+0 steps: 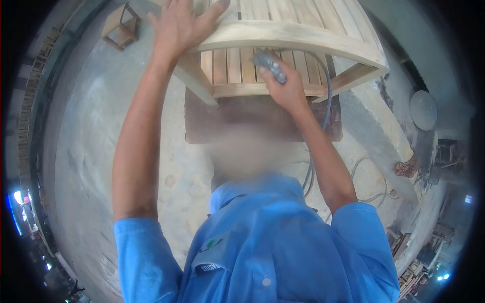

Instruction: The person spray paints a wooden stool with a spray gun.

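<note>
My left hand (181, 29) lies with its fingers spread on the left end of the curved top rail (283, 31) of a pale slatted wooden chair (202, 83). In my right hand (289, 86) is a grey hand-held sander (270, 64), gripped from above and slightly blurred. It is just below the curved rail, in front of the lower slats (235, 68). A grey hose (328, 88) curves from the tool past my right forearm. The sander's working face is hidden.
The chair stands over a dark brown platform (202, 118). A small wooden stool frame (121, 28) is on the concrete floor at the far left. More hose (356, 169) loops across the floor at right. A round grey disc (423, 110) and stacked wood pieces (417, 270) are farther right.
</note>
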Motion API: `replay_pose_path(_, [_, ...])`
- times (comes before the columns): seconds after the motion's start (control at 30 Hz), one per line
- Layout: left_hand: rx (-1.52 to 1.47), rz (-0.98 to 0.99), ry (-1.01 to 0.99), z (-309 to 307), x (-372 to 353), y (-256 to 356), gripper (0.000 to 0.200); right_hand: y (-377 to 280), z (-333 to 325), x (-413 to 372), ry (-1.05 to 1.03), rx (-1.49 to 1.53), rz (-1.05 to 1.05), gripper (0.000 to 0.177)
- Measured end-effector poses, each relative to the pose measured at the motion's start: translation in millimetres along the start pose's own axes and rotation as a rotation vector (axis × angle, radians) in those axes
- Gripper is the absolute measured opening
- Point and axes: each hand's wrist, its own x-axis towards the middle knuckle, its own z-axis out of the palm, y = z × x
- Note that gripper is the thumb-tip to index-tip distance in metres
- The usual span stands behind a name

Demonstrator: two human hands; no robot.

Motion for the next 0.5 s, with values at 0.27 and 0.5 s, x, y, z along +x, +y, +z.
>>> replay_pose_path(0.27, [0.003,-0.03,0.014,-1.8,-4.6,4.8,0.084,0.9,-0.1,-14.2,-0.075,0.067,0.119,0.05])
replay_pose_path(0.5, [0.014,-0.046,0.022,-4.3,-4.2,5.8,0.086,-6.6,-21.0,-1.0,-0.067,-0.044,0.108,0.049])
